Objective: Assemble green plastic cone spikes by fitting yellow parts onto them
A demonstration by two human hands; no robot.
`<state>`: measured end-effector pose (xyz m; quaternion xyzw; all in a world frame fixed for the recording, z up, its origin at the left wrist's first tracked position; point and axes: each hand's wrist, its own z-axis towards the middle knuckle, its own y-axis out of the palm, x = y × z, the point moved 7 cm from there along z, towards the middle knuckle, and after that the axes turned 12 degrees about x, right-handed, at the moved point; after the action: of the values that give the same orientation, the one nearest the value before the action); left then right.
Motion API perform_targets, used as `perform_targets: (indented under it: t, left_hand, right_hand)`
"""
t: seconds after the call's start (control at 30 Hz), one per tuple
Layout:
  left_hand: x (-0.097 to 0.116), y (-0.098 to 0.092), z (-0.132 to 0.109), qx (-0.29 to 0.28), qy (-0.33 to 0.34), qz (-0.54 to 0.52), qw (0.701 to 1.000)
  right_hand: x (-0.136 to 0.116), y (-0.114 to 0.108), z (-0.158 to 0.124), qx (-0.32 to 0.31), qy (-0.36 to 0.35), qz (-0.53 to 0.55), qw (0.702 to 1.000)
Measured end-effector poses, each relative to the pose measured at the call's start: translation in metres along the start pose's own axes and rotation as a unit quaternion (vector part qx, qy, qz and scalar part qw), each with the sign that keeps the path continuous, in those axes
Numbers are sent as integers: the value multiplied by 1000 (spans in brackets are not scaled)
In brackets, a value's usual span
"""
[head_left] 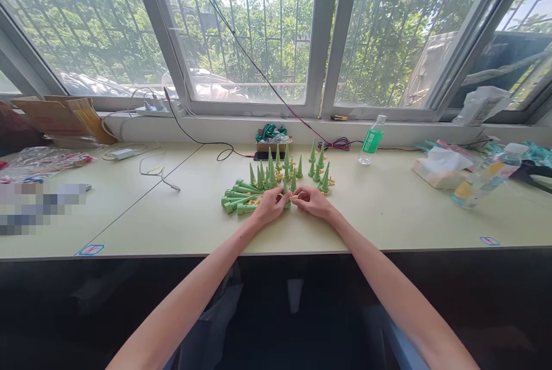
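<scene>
Several green cone-shaped spikes (270, 174) with small yellow parts stand upright near the middle of the pale table (181, 223). More green spikes (244, 199) lie flat in a fan just left of my left hand. My left hand (273, 204) is closed round a green spike that points up between its fingers. Close beside it, my right hand (311, 200) pinches a small yellow part at the side of that spike. Another group of upright spikes (321, 169) stands beyond my right hand.
Behind the spikes are a phone (271, 156) and a small box of green items (272, 135). A bottle (371, 141), tissue box (437, 172) and second bottle (489, 177) stand right. A white cable (160, 173), plastic bags (41, 163) and cardboard box (64, 120) are left.
</scene>
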<state>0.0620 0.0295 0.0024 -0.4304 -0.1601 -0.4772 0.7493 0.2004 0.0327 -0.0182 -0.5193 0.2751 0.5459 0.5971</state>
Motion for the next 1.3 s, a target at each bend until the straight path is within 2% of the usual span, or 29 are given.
perform_targets:
  t: [0.93, 1.3]
  left_hand:
    - [0, 0, 0, 1, 8, -1, 1000]
    - [0, 1, 0, -3, 9, -5, 1000]
  right_hand:
    - [-3, 1, -1, -2, -4, -19, 1000]
    - [4, 1, 2, 4, -9, -2, 1000]
